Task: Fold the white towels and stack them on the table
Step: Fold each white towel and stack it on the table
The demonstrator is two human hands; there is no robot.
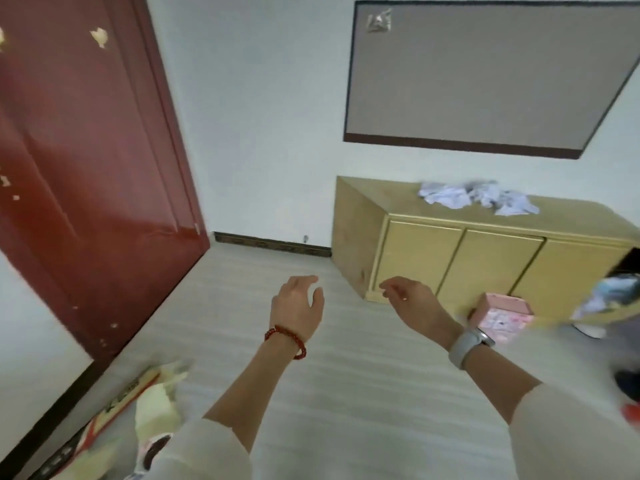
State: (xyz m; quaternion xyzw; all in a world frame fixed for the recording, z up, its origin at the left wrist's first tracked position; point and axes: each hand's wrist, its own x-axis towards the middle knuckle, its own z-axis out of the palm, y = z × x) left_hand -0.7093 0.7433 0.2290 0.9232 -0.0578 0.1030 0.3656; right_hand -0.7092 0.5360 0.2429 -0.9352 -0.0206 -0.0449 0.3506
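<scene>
Both hands empty, fingers loosely spread: left hand [298,306] with red bead bracelet [287,340], right hand [415,303] with grey watch [469,344], held out over bare floor [242,299]. White towels [478,198] in a crumpled heap well beyond right hand, on top of yellow cabinet [485,258]. Pink box [504,315] just right of right wrist. Red door [86,161] far left of left hand

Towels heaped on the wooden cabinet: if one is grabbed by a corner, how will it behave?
The towels lie crumpled in soft folds, so one would likely hang limp. They look thin, probably light. They overlap, so neighbours might drag along the cabinet. Both hands, left hand and right hand, are empty.
</scene>
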